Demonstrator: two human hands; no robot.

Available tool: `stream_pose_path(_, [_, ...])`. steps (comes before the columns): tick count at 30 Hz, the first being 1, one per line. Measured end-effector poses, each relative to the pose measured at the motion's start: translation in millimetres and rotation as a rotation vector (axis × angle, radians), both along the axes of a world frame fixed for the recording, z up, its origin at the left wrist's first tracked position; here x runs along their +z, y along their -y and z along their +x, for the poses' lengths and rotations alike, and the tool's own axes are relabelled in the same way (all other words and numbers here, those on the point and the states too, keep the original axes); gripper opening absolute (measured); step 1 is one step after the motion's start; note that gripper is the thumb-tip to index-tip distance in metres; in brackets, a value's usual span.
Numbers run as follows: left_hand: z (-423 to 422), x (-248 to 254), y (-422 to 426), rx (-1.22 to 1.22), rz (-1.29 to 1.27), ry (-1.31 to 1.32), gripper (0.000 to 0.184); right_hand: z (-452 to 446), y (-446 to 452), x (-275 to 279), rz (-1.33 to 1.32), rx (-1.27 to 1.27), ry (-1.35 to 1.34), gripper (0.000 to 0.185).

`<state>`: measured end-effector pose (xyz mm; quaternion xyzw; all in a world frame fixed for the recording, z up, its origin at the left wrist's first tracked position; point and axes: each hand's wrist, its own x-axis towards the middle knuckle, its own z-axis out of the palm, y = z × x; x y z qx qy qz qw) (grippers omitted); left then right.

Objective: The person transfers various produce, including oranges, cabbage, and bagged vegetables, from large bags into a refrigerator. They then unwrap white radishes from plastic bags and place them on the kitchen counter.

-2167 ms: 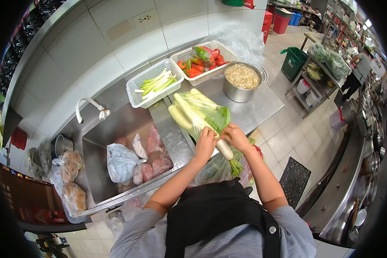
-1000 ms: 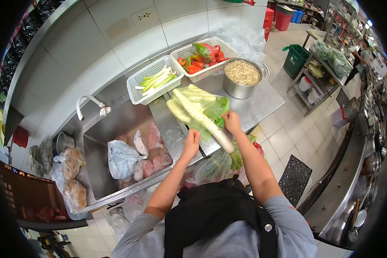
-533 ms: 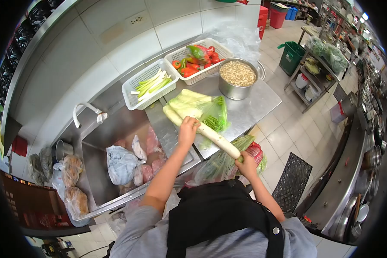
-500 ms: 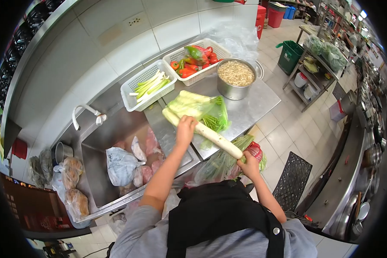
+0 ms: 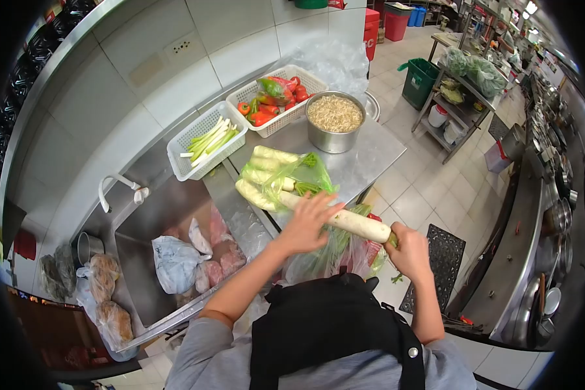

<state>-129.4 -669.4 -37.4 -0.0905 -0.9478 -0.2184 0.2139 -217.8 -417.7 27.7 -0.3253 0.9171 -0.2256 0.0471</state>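
A long white radish (image 5: 357, 223) lies slantwise over the counter's front edge, its near end off the counter. My right hand (image 5: 409, 250) is wrapped round that leafy end. Across its middle lies my left hand (image 5: 310, 223), fingers spread, touching or just above it; contact is unclear. Beyond, a thin clear green bag (image 5: 309, 174) partly covers several more white radishes (image 5: 266, 175) on the steel counter (image 5: 377, 153). Below the held radish, bagged leafy greens (image 5: 318, 257) are partly hidden by my arms.
Behind stand a basket of scallions (image 5: 179, 146), a basket of peppers and tomatoes (image 5: 273, 127) and a pot of sprouts (image 5: 331, 138). At left, the sink (image 5: 136, 240) holds bagged meat (image 5: 231, 260). A green bin (image 5: 419, 84) and a shelf rack (image 5: 458, 110) are at right.
My right hand has moved right and toward me with the radish's leafy end. My left hand has opened from its grip and slid along the radish. The view has shifted right.
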Motion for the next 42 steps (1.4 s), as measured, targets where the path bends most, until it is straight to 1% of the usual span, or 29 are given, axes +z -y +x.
stream_pose_path(1, [-7.6,-6.0,-7.4,0.005,0.003,0.004,0.068,1.8,-1.1,15.1,0.003,0.005,0.004,0.022])
stream_pose_path(3, [-26.7,-15.6,-10.8,0.088,0.14,-0.126,0.066,3.9,-3.5,39.9,-0.075,0.087,-0.2,0.021])
stream_pose_path(4, [-33.2,-16.3,-11.8,0.127,0.081,-0.221,0.054,3.7,-7.2,48.1,-0.05,0.105,-0.236,0.02])
stream_pose_path(5, [-37.7,-10.6,-15.7,0.128,0.083,-0.228,0.054,0.8,-10.8,50.2,-0.049,0.106,-0.242,0.02])
stream_pose_path(7, [-42.5,13.2,-28.3,0.091,0.053,-0.251,0.04,-9.0,-20.4,53.3,0.114,-0.057,-0.528,0.019])
stream_pose_path(8, [-44.1,27.2,-37.2,0.092,0.053,-0.252,0.04,-17.6,-23.9,53.0,0.087,-0.093,-0.775,0.016])
stream_pose_path(9, [-44.7,42.7,-48.4,0.083,0.018,-0.27,0.036,-22.6,-27.4,50.9,0.088,-0.09,-0.774,0.016])
stream_pose_path(11, [-43.8,62.7,-63.8,0.072,-0.018,-0.291,0.032,-31.2,-32.3,48.4,-0.085,-0.33,-0.963,0.02])
stream_pose_path(12, [-42.2,68.0,-72.0,0.058,-0.012,-0.28,0.032,-34.8,-35.6,51.9,-0.105,-0.371,-0.948,0.027])
stream_pose_path(13, [-41.8,70.4,-77.7,0.042,-0.007,-0.269,0.032,-39.6,-43.7,50.0,-0.103,-0.372,-0.95,0.027])
stream_pose_path(16, [-37.3,72.9,-72.5,-0.019,-0.01,-0.241,0.031,-49.8,-61.6,39.5,-0.173,-0.09,-0.729,0.031])
stream_pose_path(17, [-35.4,72.6,-67.9,-0.02,-0.011,-0.238,0.031,-49.4,-63.4,34.6,-0.174,-0.092,-0.726,0.031])
stream_pose_path(19, [-33.2,69.4,-56.2,-0.104,0.016,-0.182,0.031,-50.5,-65.1,23.7,-0.297,0.124,-0.427,0.03])
stream_pose_path(21, [-33.1,63.6,-45.5,-0.116,0.033,-0.147,0.03,-53.0,-62.8,19.6,-0.301,0.168,-0.34,0.027])
stream_pose_path(23, [-32.2,59.2,-35.9,-0.131,0.044,-0.117,0.029,-58.9,-56.7,19.1,-0.309,0.331,-0.137,0.022])
stream_pose_path(25, [-31.8,55.9,-29.2,-0.117,0.083,-0.047,0.031,-65.1,-47.0,8.6,-0.312,0.372,-0.12,0.022])
stream_pose_path(26, [-33.4,53.7,-29.2,-0.113,0.081,-0.048,0.031,-64.1,-38.1,0.5,-0.478,0.406,0.341,0.024])
stream_pose_path(27, [-34.7,50.9,-31.7,-0.155,0.34,-0.053,0.03,-61.4,-27.9,-8.7,-0.628,0.424,0.81,0.026])
stream_pose_path(28, [-36.4,48.2,-32.6,-0.192,0.596,-0.061,0.029,-58.1,-8.0,-21.7,-0.552,0.557,0.765,0.028])
stream_pose_path(29, [-43.8,45.1,-34.1,-0.189,0.587,-0.066,0.029,-56.1,16.8,-30.8,-0.479,0.688,0.709,0.03])
stream_pose_path(31, [-60.3,39.9,-42.2,0.085,0.992,-0.197,0.027,-67.9,60.5,-23.2,-0.528,0.527,0.899,0.026])
stream_pose_path(33, [-65.2,49.6,-29.6,0.126,1.046,-0.245,0.026,-90.5,96.8,-33.3,-0.487,0.365,0.738,0.022])
stream_pose_path(34, [-62.2,54.1,-16.3,0.183,1.086,-0.261,0.025,-102.9,107.1,-44.1,-0.484,0.372,0.733,0.022])
stream_pose_path(35, [-56.3,58.4,-2.2,0.243,1.12,-0.271,0.024,-112.6,118.2,-57.4,-0.486,0.26,0.881,0.021])
stream_pose_path(36, [-46.8,70.8,6.3,0.238,1.168,-0.344,0.023,-121.0,129.3,-73.1,-0.486,0.146,1.03,0.02])
stream_pose_path(37, [-36.6,88.0,11.6,0.231,1.217,-0.418,0.022,-133.0,137.3,-91.4,-0.489,0.153,1.033,0.02])
stream_pose_path(39, [-20.3,111.3,22.6,0.097,1.328,-0.657,0.02,-158.9,148.5,-131.8,-0.455,0.11,1.331,0.022])
stream_pose_path(41, [-4.3,123.0,36.3,0.014,1.32,-0.76,0.022,-169.3,163.6,-148.0,-0.468,0.08,1.345,0.028])
stream_pose_path(42, [3.5,126.7,39.7,0.019,1.324,-0.79,0.022,-172.4,171.6,-147.1,-0.583,0.036,1.339,0.031])
